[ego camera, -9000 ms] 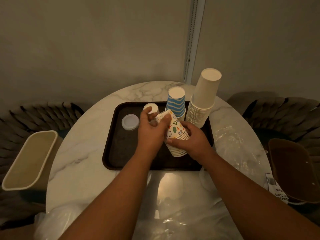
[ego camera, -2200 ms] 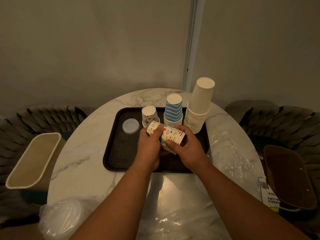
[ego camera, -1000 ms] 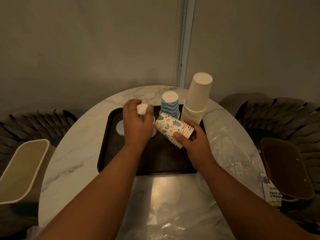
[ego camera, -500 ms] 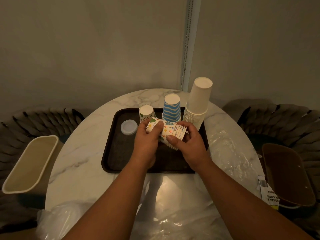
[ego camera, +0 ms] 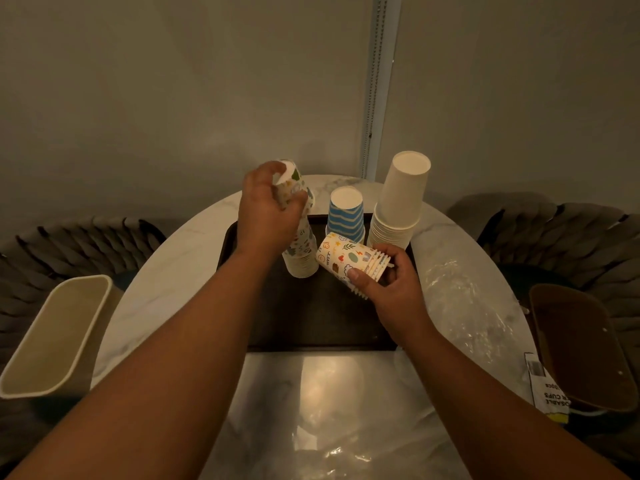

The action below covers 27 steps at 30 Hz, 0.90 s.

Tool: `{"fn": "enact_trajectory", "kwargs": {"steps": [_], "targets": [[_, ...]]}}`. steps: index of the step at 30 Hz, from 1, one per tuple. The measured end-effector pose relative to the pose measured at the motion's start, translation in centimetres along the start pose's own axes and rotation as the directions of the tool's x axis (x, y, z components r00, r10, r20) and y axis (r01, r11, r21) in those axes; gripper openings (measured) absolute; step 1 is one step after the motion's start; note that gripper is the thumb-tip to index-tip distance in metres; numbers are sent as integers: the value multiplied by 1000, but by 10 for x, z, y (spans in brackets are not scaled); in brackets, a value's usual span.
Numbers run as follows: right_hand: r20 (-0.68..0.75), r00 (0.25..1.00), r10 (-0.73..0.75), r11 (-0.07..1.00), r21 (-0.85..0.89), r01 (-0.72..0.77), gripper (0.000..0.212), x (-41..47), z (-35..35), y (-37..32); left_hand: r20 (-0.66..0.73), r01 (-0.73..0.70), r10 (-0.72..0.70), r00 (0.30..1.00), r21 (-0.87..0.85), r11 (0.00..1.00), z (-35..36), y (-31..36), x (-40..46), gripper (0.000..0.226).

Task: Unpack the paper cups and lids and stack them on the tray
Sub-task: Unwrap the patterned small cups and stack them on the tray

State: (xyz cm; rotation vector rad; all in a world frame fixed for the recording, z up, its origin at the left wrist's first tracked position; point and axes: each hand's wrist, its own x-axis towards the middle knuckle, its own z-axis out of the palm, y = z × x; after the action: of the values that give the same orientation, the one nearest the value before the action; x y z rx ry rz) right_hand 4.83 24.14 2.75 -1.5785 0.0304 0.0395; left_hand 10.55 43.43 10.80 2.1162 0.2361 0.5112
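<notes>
Both hands grip patterned cups: left (ego camera: 266,216) one cup (ego camera: 289,183), right (ego camera: 391,284) a stack (ego camera: 349,261) over the tray (ego camera: 311,327).

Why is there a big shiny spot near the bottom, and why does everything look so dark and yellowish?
In the head view, the shiny patch is room light bouncing off the clear plastic wrap lying on the marble table; the room is dimly lit, so colours turn brownish, the dark tray shows little detail, and the wide lens bends the edges.
</notes>
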Motion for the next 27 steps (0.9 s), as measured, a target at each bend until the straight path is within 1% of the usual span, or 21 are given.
{"fn": "enact_trajectory", "kwargs": {"steps": [4, 6, 13, 15, 17, 18, 20, 21, 22, 23, 24, 25, 26, 27], "targets": [[-19, 1000, 11, 999, -38, -12, 56, 3, 1, 6, 85, -2, -10, 996, 140, 990, 15, -24, -1, 46], [-29, 1000, 5, 999, -51, -6, 55, 5, 1, 8, 108, -1, -19, 994, 178, 984, 22, -35, -5, 46], [-44, 999, 23, 996, -90, -27, 57, 7, 1, 13, 180, 87, -130, 975, 225, 971, 36, -62, -20, 50], [-41, 999, 7, 996, -83, -10, 59, 7, 1, 12, 190, 84, -128, 973, 222, 972, 36, -61, -18, 49], [-29, 1000, 5, 999, -34, -6, 60, 6, 0, 10, 162, 71, -107, 981, 216, 974, 33, -53, -18, 49], [-23, 1000, 14, 1000, 4, -13, 57, 6, 0, 7, 110, 64, -85, 990, 183, 981, 31, -46, -21, 48], [-2, 1000, 28, 996, 84, -28, 49, 5, 0, 2, -54, 57, -56, 997, 14, 998, 28, -30, -35, 42], [12, 999, 41, 991, 124, -42, 47, 5, 0, -1, -117, 72, -81, 990, -83, 994, 26, -22, -46, 38], [30, 998, 59, 984, 167, -64, 47, 4, 1, -3, -129, 119, -142, 981, -173, 978, 25, -14, -56, 36], [52, 996, 75, 975, 206, -84, 49, 3, 1, -5, -84, 198, -228, 970, -265, 944, 25, -8, -67, 35], [76, 993, 85, 967, 236, -101, 52, 2, 1, -6, 14, 299, -316, 949, -365, 882, 26, -4, -76, 35], [102, 991, 88, 963, 245, -110, 54, 0, 1, -7, 143, 400, -380, 914, -478, 782, 26, -1, -85, 36], [122, 989, 88, 965, 235, -115, 56, -3, 1, -7, 266, 481, -404, 875, -567, 669, 27, -1, -93, 38], [135, 987, 83, 972, 207, -110, 57, -5, 1, -7, 350, 532, -403, 846, -617, 580, 27, -3, -98, 41]]}}
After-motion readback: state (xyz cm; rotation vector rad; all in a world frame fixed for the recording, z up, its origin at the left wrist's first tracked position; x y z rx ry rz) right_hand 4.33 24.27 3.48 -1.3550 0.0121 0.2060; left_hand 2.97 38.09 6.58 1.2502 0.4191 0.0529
